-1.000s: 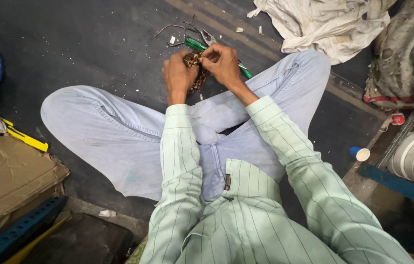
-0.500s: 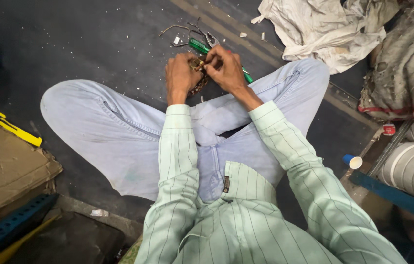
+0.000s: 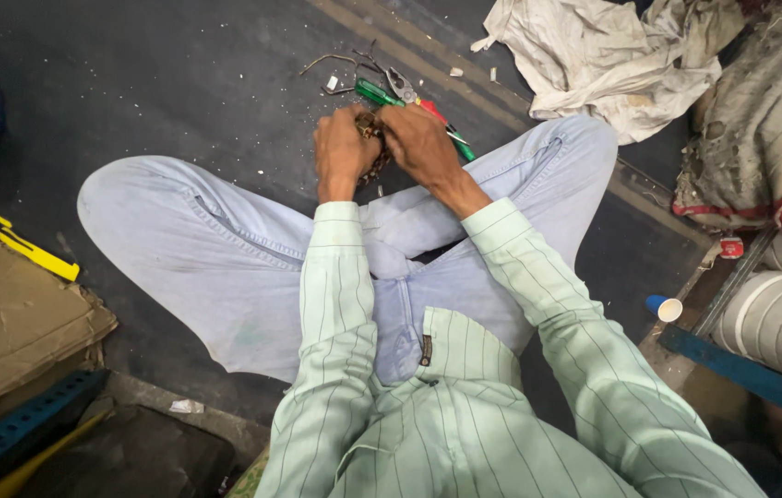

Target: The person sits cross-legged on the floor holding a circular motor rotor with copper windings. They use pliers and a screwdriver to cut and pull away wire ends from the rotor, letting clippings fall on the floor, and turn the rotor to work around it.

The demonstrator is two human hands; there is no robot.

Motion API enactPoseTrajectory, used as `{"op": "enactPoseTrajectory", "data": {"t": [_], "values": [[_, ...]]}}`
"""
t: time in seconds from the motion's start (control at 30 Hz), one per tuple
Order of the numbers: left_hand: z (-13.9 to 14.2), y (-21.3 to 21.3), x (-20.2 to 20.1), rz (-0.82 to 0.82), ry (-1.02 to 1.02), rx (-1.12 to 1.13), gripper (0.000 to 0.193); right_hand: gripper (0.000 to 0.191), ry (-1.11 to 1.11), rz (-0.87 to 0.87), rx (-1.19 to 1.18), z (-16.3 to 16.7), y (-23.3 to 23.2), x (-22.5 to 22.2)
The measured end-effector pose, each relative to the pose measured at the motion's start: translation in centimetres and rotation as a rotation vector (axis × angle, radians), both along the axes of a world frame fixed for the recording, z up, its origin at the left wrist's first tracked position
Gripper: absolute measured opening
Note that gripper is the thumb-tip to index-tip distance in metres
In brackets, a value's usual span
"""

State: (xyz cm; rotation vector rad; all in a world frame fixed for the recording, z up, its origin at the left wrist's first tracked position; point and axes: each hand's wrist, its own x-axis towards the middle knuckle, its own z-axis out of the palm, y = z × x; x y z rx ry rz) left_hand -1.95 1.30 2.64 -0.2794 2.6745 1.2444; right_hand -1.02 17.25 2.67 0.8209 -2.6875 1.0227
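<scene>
Head view — left hand (image 3: 343, 152), right hand (image 3: 420, 143) both clenched on brown wire bundle (image 3: 370, 129); cardboard (image 3: 3, 323) far left.

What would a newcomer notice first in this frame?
Both hands, left and right, meet at centre top, closed around a small brownish metal part above crossed legs in pale jeans. Just beyond on the dark floor lie green-handled pliers, and a crumpled white cloth fills the top right.

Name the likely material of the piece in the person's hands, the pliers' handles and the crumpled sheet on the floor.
Piece: looks like brownish, dull metal or wire; mostly hidden by both hands, so uncertain.
Pliers: grey metal head, handles in glossy green and red, probably plastic sleeves.
Sheet: off-white woven cloth, judging by soft folds and stains.
</scene>
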Motion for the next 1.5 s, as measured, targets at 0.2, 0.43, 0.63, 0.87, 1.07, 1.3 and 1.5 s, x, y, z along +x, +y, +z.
{"op": "enactPoseTrajectory", "data": {"t": [0.2, 0.43, 0.63, 0.87, 1.07, 1.3, 1.5], "values": [[0.3, -0.1, 0.0, -0.010, 0.001, 0.015, 0.030, 0.022, -0.062, -0.024, -0.114, 0.6, 0.4, -0.1], [0.5, -0.2, 0.1, 0.000, -0.016, 0.023, 0.033, 0.019, -0.357, -0.071, -0.316, -0.6, 0.7, -0.4], [-0.3, 0.4, -0.1, -0.009, 0.026, 0.021, 0.033, 0.021, -0.466, -0.205, -0.437, -3.9, 1.6, -1.6], [-0.7, -0.1, -0.1, 0.010, 0.017, 0.019, 0.032, 0.037, -0.482, -0.249, -0.350, -4.0, 1.9, -1.9], [-1.1, -0.6, -0.2, -0.062, -0.051, 0.087, 0.038, 0.055, -0.393, 0.023, -0.368, -2.9, 2.3, -2.1], [-2.5, -0.5, -0.2, -0.063, 0.007, 0.090, 0.041, 0.041, -0.761, -0.021, -0.403, -3.6, 1.9, -2.3], [-3.3, -1.4, -0.1, -0.018, -0.051, 0.235, 0.036, 0.050, -0.884, 0.133, -0.541, -2.4, 2.7, -2.7]]}}
